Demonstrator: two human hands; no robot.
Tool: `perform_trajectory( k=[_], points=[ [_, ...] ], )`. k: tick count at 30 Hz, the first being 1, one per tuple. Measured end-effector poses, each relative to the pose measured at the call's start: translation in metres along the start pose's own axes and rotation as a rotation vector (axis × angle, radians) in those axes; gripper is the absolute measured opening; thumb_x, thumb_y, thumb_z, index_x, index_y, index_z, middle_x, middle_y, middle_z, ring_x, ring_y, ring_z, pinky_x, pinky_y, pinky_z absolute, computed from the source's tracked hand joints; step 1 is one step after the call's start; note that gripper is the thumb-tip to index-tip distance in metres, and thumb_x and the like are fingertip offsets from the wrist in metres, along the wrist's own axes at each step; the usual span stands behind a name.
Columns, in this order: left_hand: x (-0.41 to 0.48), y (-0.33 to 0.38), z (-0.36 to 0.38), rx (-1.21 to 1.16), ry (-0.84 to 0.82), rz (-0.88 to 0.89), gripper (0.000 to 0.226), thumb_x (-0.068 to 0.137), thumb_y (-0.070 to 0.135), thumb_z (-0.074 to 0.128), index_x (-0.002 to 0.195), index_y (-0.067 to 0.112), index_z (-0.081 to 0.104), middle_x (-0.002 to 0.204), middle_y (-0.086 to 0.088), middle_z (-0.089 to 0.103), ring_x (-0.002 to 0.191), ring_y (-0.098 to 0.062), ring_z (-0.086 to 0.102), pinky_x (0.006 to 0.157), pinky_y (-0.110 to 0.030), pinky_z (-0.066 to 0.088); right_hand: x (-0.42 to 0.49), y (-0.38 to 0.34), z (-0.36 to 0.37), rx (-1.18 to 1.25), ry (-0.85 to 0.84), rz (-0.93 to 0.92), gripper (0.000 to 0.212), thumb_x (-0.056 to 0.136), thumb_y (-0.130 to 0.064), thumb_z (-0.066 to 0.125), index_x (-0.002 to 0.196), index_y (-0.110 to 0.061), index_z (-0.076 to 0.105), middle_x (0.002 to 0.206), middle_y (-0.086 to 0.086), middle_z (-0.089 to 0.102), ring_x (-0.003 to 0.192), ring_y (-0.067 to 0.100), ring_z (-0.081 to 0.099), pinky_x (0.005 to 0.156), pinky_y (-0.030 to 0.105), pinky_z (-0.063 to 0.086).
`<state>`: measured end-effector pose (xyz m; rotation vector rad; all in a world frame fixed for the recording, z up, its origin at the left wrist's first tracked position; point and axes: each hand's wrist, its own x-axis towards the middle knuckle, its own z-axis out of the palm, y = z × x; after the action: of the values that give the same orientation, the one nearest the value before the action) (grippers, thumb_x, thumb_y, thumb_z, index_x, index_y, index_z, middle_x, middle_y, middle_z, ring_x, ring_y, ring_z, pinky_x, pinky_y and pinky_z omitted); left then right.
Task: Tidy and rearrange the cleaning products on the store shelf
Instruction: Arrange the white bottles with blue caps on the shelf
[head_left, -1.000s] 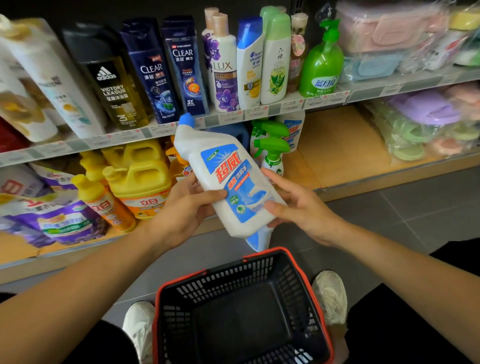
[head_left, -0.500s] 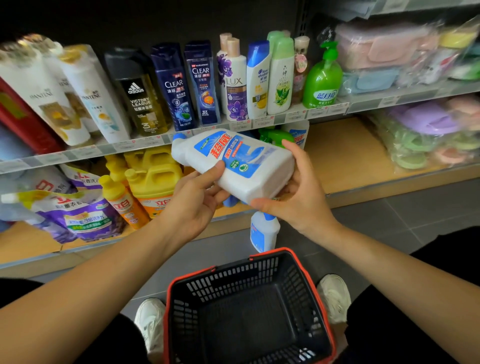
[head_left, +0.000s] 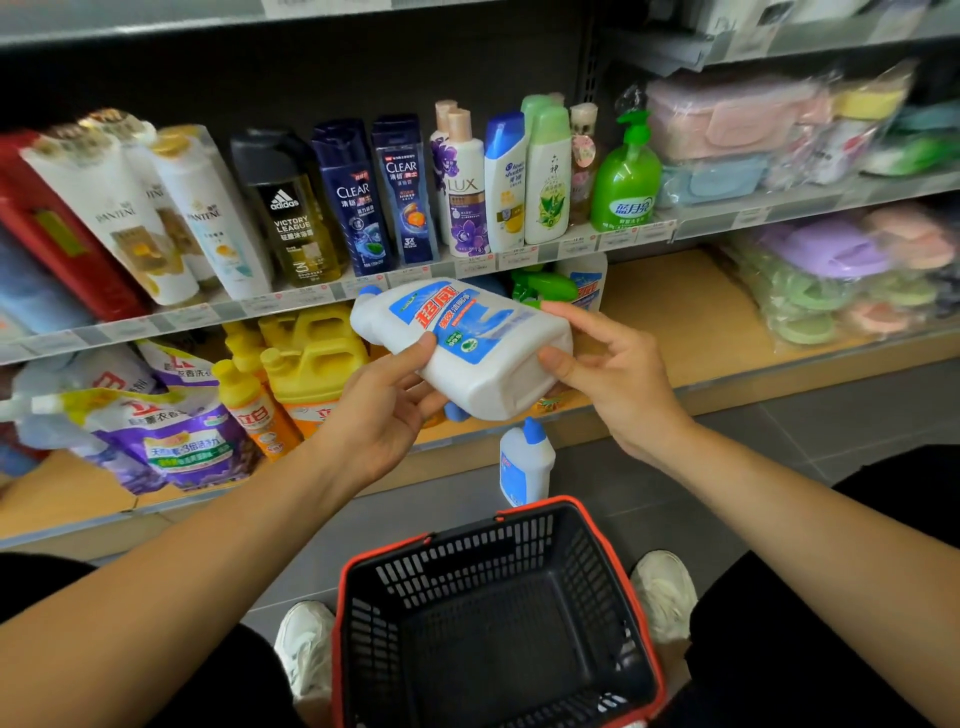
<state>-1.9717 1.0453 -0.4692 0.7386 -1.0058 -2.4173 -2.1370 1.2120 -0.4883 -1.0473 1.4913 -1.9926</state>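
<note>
Toilet cleaner bottle (head_left: 462, 345), upright a second ago, is now lying tipped sideways between my left hand (head_left: 382, 410) and right hand (head_left: 610, 374), both gripping it, so I'm judging shelving comes next.

White cleaner bottle (head_left: 467, 348) betw. the fingers (head_left: 415, 358): smooth plastic, slight sheen, glossy printed label. Beyond the fingertips, shampoo bottles (head_left: 379, 197): glossy plastic; green pump bottle (head_left: 626, 187) shiny, translucent-looking. Left of the left-hand fingers, yellow jugs (head_left: 311, 358): matt-ish plastic; refill pouches (head_left: 171, 441): crinkled glossy film. Right of the right-hand fingers, shelf board (head_left: 691, 322): matt wood-look, prob. laminate; wrapped packs (head_left: 831, 280) in clear shiny film. Below the fingers, basket (head_left: 498, 613): matt black plastic mesh, red rim. Floor tiles (head_left: 857, 410): matt grey.
</note>
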Motion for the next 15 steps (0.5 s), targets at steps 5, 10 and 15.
perform_trajectory(
  k=[5, 10, 15],
  points=[
    [0.004, 0.004, -0.007, 0.125, -0.079, 0.071, 0.053, 0.080, 0.016, 0.074, 0.130, 0.007, 0.059, 0.125, -0.013, 0.071, 0.112, -0.028, 0.071, 0.079, -0.035, 0.062, 0.004, 0.002, -0.021, -0.110, -0.274, 0.102, 0.084, 0.078, 0.007, 0.077, 0.146, -0.034, 0.047, 0.122, -0.009, 0.060, 0.090, 0.034, 0.074, 0.077, 0.042, 0.062],
    [0.007, 0.004, -0.012, 0.327, -0.172, 0.189, 0.062, 0.079, 0.007, 0.078, 0.137, 0.010, 0.055, 0.125, -0.014, 0.071, 0.113, -0.033, 0.070, 0.082, -0.041, 0.062, 0.009, 0.006, -0.026, -0.136, -0.475, 0.274, 0.094, 0.075, 0.008, 0.078, 0.151, -0.030, 0.037, 0.137, -0.008, 0.058, 0.122, 0.021, 0.062, 0.090, 0.042, 0.057],
    [0.009, -0.004, -0.010, 0.624, -0.269, 0.357, 0.080, 0.068, -0.002, 0.086, 0.138, 0.015, 0.053, 0.121, -0.011, 0.073, 0.109, -0.033, 0.071, 0.083, -0.049, 0.061, 0.019, 0.008, -0.026, -0.043, -0.376, 0.417, 0.067, 0.073, -0.034, 0.084, 0.134, -0.037, 0.055, 0.118, -0.001, 0.070, 0.118, 0.021, 0.064, 0.090, 0.037, 0.056]
  ],
)
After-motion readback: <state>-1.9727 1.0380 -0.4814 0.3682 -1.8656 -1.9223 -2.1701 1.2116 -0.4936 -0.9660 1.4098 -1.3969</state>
